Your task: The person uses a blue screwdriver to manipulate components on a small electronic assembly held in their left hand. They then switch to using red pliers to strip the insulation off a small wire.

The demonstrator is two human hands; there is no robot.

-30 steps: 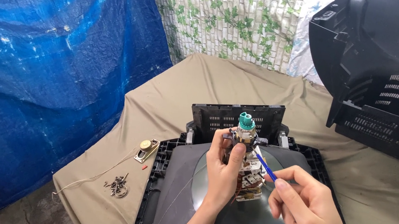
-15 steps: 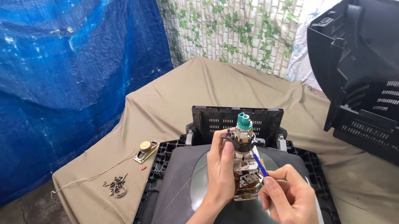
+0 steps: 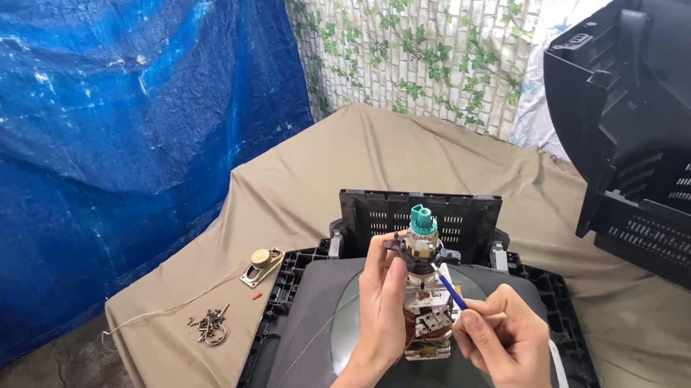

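My left hand [image 3: 382, 301] grips the neck assembly [image 3: 426, 295] of a picture tube, a stack of coils and plastic rings topped by a teal cap [image 3: 422, 219]. Close on the right, my right hand [image 3: 505, 344] holds a thin blue-handled tool [image 3: 449, 288] with its tip against the black ring just under the cap. The assembly stands upright on the dark grey glass funnel [image 3: 322, 306] of the tube, which sits in a black plastic frame [image 3: 280, 301].
A large black television back cover [image 3: 680, 149] stands at the upper right. On the tan cloth [image 3: 422, 151] to the left lie a small speaker [image 3: 263, 263] with a wire and a pile of screws [image 3: 209, 325]. A blue tarp [image 3: 89, 116] hangs at left.
My right hand has shifted slightly left and up, bringing the blue tool closer against the neck assembly. My left hand keeps its grip.
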